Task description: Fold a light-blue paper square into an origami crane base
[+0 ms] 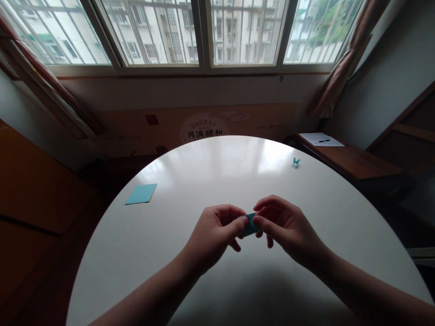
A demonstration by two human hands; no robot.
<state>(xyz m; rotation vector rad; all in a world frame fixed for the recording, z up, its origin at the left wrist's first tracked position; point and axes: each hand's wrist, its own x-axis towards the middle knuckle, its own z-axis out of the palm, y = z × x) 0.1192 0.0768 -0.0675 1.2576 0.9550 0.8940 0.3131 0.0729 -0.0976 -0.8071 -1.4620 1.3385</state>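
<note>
A small piece of folded teal paper [250, 227] is held above the white table between my two hands. My left hand [220, 228] pinches its left side between thumb and fingers. On the opposite side, my right hand [282, 224] grips it near the upper right corner, with the thumb lying on top. Parts of the paper are hidden behind the fingers. A stack of light blue square paper [141, 194] lies to the left on the table. At the far right sits a tiny teal folded paper bird [296, 162].
The round white table [190, 176] curves away on both sides. Beyond its right edge stands a brown wooden surface [363, 160] with a white sheet [314, 137] and a dark pen [324, 141] on it. A printed cardboard panel [265, 120] stands below the barred window.
</note>
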